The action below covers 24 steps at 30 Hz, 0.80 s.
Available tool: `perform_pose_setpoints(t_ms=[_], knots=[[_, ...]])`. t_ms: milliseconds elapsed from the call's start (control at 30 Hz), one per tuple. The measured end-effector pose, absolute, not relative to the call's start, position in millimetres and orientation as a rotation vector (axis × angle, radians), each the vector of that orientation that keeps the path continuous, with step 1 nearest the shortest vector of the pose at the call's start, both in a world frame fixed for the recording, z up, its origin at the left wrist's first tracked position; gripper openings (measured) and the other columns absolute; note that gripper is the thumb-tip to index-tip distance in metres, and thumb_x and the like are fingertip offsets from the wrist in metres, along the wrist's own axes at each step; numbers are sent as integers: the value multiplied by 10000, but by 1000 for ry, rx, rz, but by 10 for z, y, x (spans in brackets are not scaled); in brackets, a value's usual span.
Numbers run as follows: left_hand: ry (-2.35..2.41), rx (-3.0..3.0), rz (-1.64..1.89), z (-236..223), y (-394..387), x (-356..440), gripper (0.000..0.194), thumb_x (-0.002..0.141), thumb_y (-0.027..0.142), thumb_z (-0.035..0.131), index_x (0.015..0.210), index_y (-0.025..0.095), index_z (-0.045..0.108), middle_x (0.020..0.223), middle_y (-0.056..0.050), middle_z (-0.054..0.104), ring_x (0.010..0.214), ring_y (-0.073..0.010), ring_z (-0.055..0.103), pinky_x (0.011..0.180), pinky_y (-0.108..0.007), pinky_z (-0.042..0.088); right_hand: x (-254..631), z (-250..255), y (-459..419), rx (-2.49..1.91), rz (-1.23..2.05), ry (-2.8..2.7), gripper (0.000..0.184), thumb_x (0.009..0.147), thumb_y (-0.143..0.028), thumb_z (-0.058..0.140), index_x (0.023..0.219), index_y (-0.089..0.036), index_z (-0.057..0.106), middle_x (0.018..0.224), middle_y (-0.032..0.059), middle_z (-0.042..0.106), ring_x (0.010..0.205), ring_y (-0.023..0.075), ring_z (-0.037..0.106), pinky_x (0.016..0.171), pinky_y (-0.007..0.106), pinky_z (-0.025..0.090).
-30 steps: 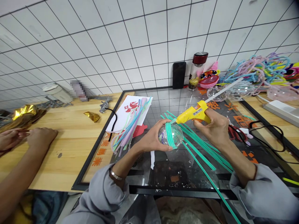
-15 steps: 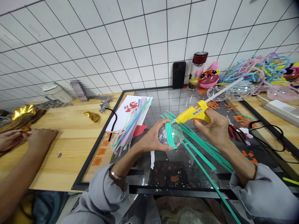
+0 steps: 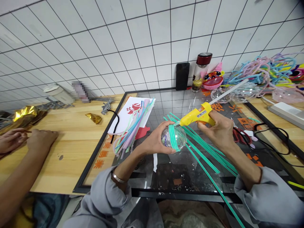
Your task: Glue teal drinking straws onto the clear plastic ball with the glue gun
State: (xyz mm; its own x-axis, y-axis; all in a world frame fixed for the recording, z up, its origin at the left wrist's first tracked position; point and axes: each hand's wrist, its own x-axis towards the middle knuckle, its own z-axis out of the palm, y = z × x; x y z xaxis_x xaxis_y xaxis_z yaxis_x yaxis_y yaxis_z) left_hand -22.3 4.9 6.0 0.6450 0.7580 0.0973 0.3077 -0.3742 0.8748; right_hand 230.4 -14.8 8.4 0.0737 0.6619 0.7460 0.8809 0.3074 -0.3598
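Note:
My left hand [image 3: 156, 138] is wrapped around a clear plastic ball [image 3: 180, 138] and holds it above the dark glass tabletop. Bands of green strip [image 3: 174, 139] run side by side over the ball's middle. In my right hand [image 3: 218, 128] is a yellow glue gun [image 3: 196, 116], a white glue stick [image 3: 229, 91] poking out of its back. The nozzle meets the top of the green bands or sits very close to it. Loose green strips [image 3: 201, 155] lie fanned beneath and right of the ball, one hanging past the front edge.
Pastel strips [image 3: 134, 129] rest on white paper [image 3: 123, 110] at left. A phone [image 3: 182, 76] and a lidded bottle [image 3: 200, 72] stand by the wall. Red scissors [image 3: 239, 135], a black cord [image 3: 273, 139] and a power strip [image 3: 288, 110] are at right. A co-worker's hands [image 3: 39, 139] are far left.
My hands, the ball and the glue gun hold almost the same position. At far left, the co-worker's fingers have shifted slightly.

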Motion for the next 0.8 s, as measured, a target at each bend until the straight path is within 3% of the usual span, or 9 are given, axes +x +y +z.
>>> perform_pose_setpoints(t_ms=[800], knots=[[821, 1975, 639, 51, 59, -226, 964, 559, 325, 878, 1389, 214, 401, 1451, -133, 456, 1340, -340, 453, 1165, -520, 336, 2313, 107, -145, -1441, -286, -1668, 291, 754, -357, 559, 610, -251, 329, 549, -16, 459, 486, 125, 365, 516, 301, 274]])
